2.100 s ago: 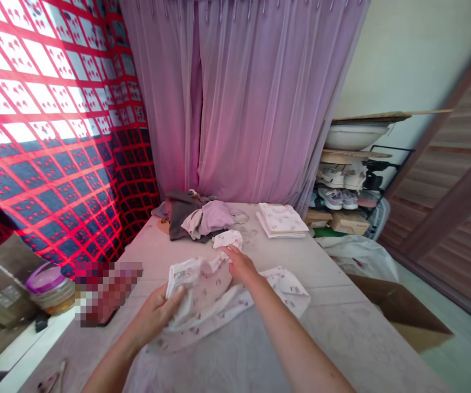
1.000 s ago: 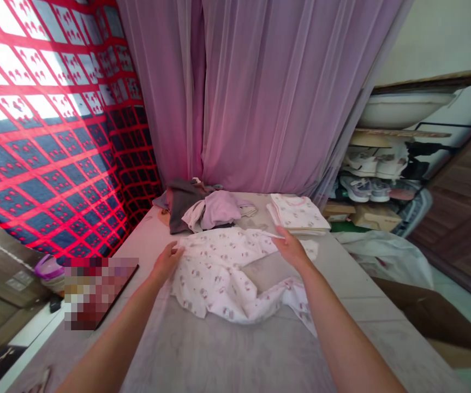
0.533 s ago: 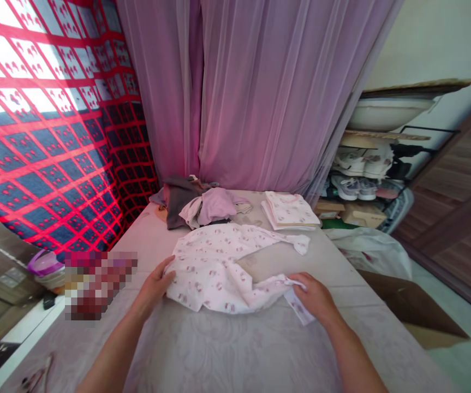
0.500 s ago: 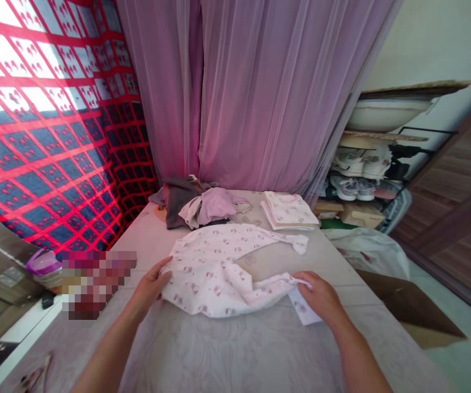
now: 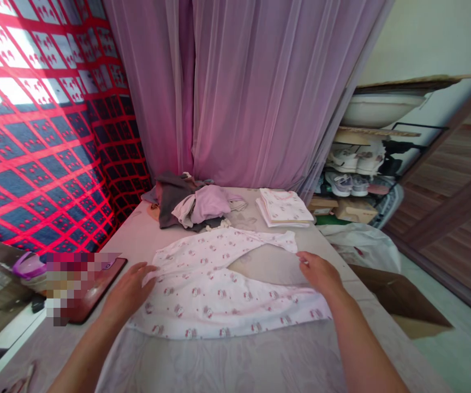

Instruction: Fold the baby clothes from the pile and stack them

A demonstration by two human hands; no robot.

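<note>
White pajama pants [image 5: 219, 295] with a small pink-and-grey cartoon print lie spread on the bed, waist to the left and both legs pointing right. At the waist edge, my left hand [image 5: 132, 286] pinches the cloth between thumb and fingers. My right hand [image 5: 321, 273] is at the far leg's cuff, its fingertips closed on the corner, while the forearm passes over the end of the near leg. A gap of bare sheet shows between the two legs.
Behind the pants sits a heap of rumpled clothes [image 5: 210, 204], with a folded printed stack [image 5: 284, 207] to its right. A phone-like red slab [image 5: 100, 292], partly pixelated, lies left. Beyond the bed's right edge are a cardboard box [image 5: 403, 300] and a shoe rack [image 5: 350, 183].
The near leg, bunched before, now lies flat and straight. My right hand has let go of its cuff and moved to the far leg's cuff. My left hand stays at the waist.
</note>
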